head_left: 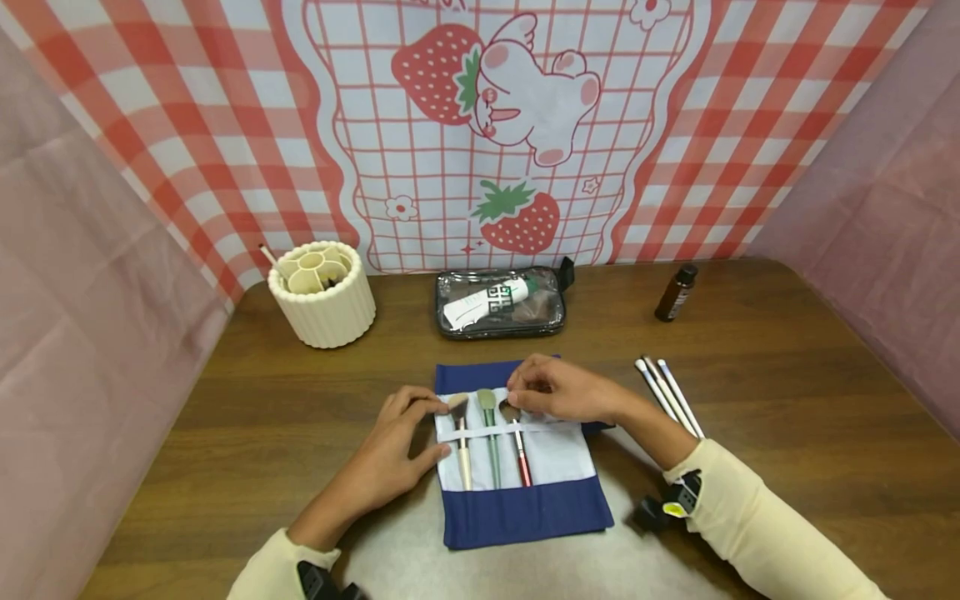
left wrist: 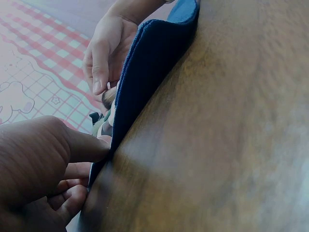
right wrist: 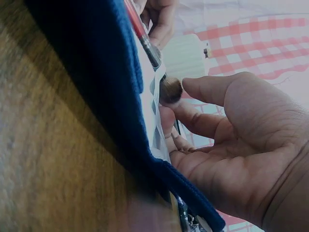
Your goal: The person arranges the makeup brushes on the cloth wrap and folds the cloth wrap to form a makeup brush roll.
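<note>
A navy brush roll (head_left: 528,512) with a pale inner panel lies unfolded on the table. Under its white elastic band are three makeup brushes: a cream-handled brush (head_left: 463,458), a green brush (head_left: 492,450) and a red-handled brush (head_left: 522,458). My left hand (head_left: 401,442) rests at the roll's left edge, thumb and fingers spread apart, touching the cloth. My right hand (head_left: 566,392) is at the top of the panel beside the red-handled brush's head; in the right wrist view, its thumb and fingers sit close around the bristles (right wrist: 170,90) without a visible grip.
Behind the roll lies a clear pouch (head_left: 500,325) holding a white tube. A cream ribbed holder (head_left: 333,312) stands at the back left, a dark bottle (head_left: 675,293) at the back right. Several slim brushes (head_left: 667,392) lie right of the roll, by my right forearm.
</note>
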`<state>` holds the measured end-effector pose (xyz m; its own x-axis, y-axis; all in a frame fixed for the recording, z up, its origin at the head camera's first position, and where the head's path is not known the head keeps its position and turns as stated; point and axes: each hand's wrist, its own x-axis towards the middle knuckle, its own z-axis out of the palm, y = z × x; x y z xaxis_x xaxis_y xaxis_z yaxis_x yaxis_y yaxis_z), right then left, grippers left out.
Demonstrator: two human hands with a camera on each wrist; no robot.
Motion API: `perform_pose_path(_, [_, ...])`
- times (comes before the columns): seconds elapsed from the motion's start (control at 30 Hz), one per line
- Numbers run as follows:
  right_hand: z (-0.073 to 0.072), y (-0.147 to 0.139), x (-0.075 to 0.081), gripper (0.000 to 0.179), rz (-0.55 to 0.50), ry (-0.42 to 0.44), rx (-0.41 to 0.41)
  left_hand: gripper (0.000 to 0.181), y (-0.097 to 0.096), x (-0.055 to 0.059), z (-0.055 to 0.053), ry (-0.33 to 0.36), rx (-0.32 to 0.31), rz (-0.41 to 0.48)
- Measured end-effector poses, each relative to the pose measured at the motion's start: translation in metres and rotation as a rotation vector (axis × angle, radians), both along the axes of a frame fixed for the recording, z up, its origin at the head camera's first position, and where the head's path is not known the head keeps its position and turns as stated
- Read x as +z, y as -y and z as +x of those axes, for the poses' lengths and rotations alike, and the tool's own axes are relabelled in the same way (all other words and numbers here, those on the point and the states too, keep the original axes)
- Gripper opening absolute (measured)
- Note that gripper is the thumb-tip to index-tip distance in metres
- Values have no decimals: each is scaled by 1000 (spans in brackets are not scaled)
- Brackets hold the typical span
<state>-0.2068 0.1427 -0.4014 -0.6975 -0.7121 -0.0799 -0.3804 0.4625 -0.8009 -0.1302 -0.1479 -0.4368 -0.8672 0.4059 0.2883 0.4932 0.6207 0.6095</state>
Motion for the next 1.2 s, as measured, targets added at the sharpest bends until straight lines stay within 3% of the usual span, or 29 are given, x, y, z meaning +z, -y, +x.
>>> perform_pose_path(0.1, [2, -1, 2, 26, 35, -73, 14, 46, 0, 0, 0, -4, 2, -5])
perform_pose_path(0.23, [7, -5, 7, 18, 99, -248, -16, 45, -1, 0, 1, 2, 2, -7])
perform_pose_path(0.5, [13, -33, 34, 16, 130, -471, -255, 45, -1, 0, 0, 11, 2, -3])
perform_pose_path(0.63, [11, -58, 45, 16, 233, -575, -370, 46, 0, 0, -1, 5, 2, -4])
perform_pose_path(0.73, [11, -76, 51, 17, 321, -559, -445, 46, 0, 0, -1, 12, 4, -5])
perform_pose_path(0.9, [13, -102, 54, 16, 447, -450, -515, 46, 0, 0, -1, 21, 3, -6])
perform_pose_path(1.2, [19, -118, 36, 19, 531, -419, -481, 46, -1, 1, -1, 23, 5, -9])
